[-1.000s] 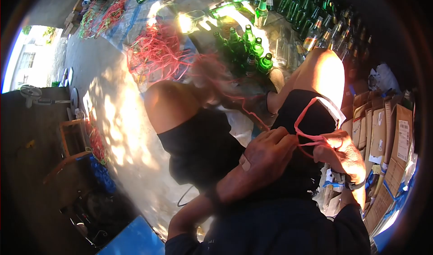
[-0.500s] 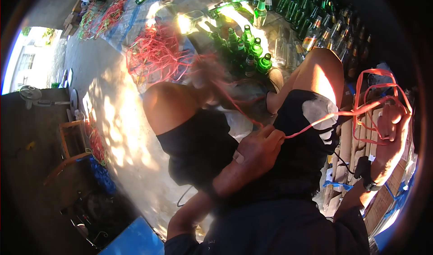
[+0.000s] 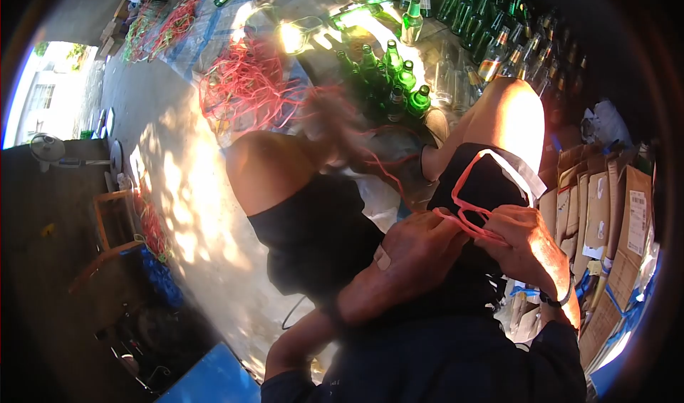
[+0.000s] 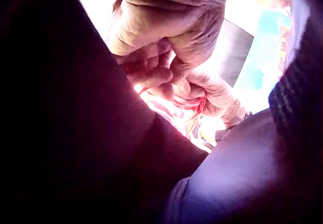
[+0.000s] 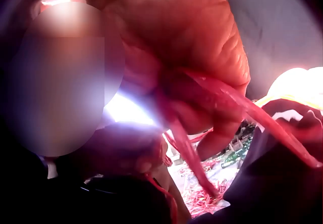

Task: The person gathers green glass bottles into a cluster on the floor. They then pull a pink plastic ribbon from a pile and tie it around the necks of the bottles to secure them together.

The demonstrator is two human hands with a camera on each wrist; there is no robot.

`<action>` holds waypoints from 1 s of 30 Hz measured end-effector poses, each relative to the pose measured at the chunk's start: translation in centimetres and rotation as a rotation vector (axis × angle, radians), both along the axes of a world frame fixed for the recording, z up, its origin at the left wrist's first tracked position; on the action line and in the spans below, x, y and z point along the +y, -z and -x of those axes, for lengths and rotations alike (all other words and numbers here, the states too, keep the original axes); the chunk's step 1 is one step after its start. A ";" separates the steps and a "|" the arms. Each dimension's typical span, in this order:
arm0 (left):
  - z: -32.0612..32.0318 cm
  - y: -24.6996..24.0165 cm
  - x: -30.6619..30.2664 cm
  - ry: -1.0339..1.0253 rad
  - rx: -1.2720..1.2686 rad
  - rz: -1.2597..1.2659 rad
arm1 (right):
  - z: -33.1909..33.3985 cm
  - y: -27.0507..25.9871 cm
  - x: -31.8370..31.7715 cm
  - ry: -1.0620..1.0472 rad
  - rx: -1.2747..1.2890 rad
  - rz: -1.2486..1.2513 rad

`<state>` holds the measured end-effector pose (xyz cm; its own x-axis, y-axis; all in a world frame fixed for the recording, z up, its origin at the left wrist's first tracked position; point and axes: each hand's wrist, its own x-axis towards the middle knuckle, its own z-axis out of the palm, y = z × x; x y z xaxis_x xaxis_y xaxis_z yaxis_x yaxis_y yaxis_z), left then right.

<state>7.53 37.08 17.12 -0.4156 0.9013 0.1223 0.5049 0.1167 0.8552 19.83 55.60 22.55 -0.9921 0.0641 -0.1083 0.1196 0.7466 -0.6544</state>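
Red plastic twine [image 3: 467, 210] runs in a loop between the two hands, above the lap in the head view. The left hand [image 3: 420, 250] pinches the twine, and a strand trails from it toward the floor. Close beside it, the right hand [image 3: 526, 245] grips the looped part with curled fingers. In the left wrist view both hands nearly touch, with red strands [image 4: 194, 105] at the fingers. The right wrist view shows flat twine [image 5: 252, 110] coming out of the right hand [image 5: 171, 37].
A tangled pile of red twine [image 3: 249, 82] lies on the floor ahead. Green bottles [image 3: 392, 75] stand beyond the knees, with many more at the upper right. Folded cardboard [image 3: 630, 218] is stacked at the right. A blue panel [image 3: 210, 378] shows at lower left.
Half a second ago the right hand was far out to the right with the twine stretched between the hands; now it is back beside the left hand, and the loop is slack over the thigh.
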 end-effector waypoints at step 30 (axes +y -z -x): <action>1.4 -0.9 0.6 0.071 -0.002 0.046 | 0.5 2.2 -0.8 0.115 0.078 0.186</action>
